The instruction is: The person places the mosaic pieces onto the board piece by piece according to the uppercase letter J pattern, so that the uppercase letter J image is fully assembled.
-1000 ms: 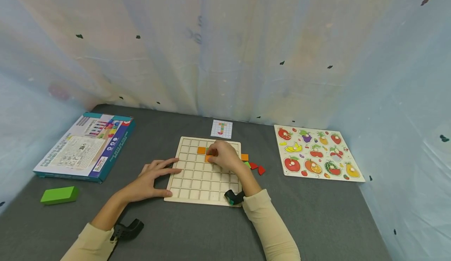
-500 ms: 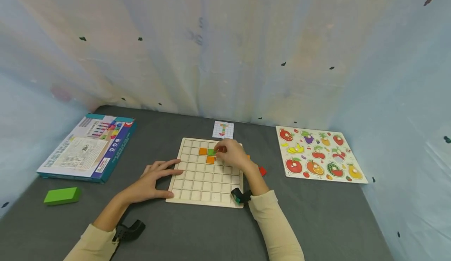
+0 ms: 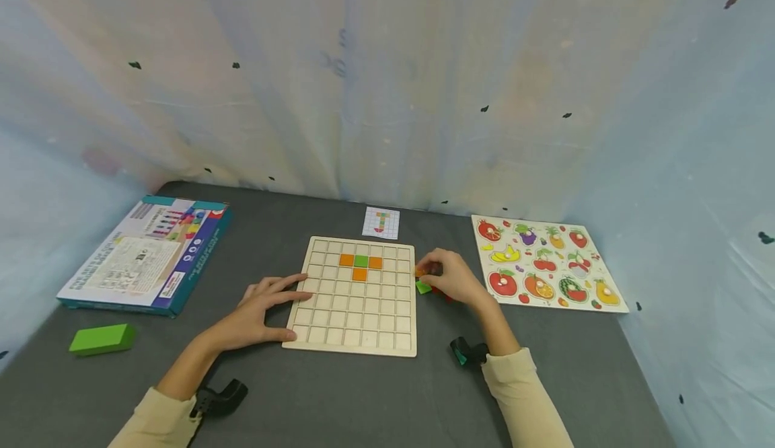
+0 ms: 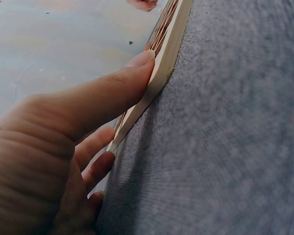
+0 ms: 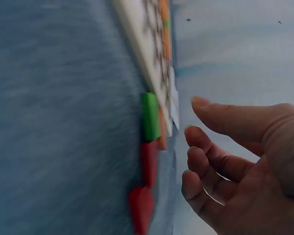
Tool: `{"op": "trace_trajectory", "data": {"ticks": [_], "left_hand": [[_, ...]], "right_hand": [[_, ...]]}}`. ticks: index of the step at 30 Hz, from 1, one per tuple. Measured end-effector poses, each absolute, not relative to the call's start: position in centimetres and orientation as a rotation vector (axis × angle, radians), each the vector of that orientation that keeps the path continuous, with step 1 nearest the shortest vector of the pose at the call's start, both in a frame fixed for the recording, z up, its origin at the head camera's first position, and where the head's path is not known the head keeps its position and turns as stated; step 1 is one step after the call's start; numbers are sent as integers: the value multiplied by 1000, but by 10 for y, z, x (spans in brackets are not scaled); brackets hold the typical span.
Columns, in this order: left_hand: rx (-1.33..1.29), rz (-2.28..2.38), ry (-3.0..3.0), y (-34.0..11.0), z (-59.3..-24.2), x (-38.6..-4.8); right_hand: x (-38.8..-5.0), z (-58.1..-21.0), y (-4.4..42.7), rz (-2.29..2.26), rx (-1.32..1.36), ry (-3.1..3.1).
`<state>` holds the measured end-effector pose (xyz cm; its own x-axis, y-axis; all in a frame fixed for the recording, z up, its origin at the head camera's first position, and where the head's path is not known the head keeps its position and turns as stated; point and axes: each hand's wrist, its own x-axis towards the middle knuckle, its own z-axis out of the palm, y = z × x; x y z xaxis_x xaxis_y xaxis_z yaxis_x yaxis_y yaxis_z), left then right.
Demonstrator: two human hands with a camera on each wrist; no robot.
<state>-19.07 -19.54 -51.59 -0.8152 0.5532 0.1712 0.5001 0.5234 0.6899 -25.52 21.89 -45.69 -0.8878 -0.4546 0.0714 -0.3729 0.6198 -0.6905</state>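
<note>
A pale wooden grid board (image 3: 348,323) lies on the dark cloth in the head view. Near its far edge sit three orange square tiles (image 3: 375,263) round one green tile (image 3: 360,261). My left hand (image 3: 257,312) rests spread along the board's left edge, thumb (image 4: 130,83) and fingers touching the rim. My right hand (image 3: 451,276) hovers over loose pieces beside the board's right edge, thumb and fingers parted with nothing between them. Those pieces are an orange tile (image 5: 161,129), a green piece (image 5: 150,116) and two red pieces (image 5: 141,203); my hand partly covers them in the head view.
A small pattern card (image 3: 381,223) lies behind the board. At right is a fruit puzzle board (image 3: 533,270). A flat box (image 3: 145,253) and a green block (image 3: 103,339) lie at left. A curtain (image 3: 387,98) stands behind the table.
My right hand has set an orange tile into the board right of the green one, let go, and moved right to the loose pieces. My left hand has stayed at the board's edge.
</note>
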Motion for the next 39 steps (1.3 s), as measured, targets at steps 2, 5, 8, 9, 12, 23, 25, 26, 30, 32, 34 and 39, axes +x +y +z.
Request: {"op": "trace_trajectory", "data": {"ticks": [2,5,8,9,12,23,25,26,30,32,34,39], "left_hand": [[928,1173,2685,-196,-516,-191],[934,1172,2686,-196,-516,-191],[939,1167,2687,-195,-516,-192],[939,1168,2686,-195,-516,-192],[939,1168,2684,-195,-517,-192],[924,1174,2675,-195,-515,-192],[922,1169,2677,-195,-514,-192],[921,1166,2679,-194,-514,-192],[924,1161,2683,-195,-515,-192],[929,1161,2683,-195,-515,-192],[935,1161,2683,-195,-515,-191],[945,1166,2680,-195,-516,-192]], "right_hand": [[-250,-460,221,-1078,-727,2742],[-245,-465,222,-1015,-736,2786],[-242,-470,222,-963,-709,2840],[-241,-471,222,-956,-705,2853],[-241,-474,224,-951,-691,2876],[-242,-475,225,-935,-685,2910],[-241,-475,225,-940,-685,2914],[-241,-474,224,-941,-684,2916],[-241,-474,224,-953,-676,2918],[-241,-475,224,-959,-676,2917],[-242,-475,223,-966,-675,2914],[-242,-475,223,-1005,-683,2910]]}}
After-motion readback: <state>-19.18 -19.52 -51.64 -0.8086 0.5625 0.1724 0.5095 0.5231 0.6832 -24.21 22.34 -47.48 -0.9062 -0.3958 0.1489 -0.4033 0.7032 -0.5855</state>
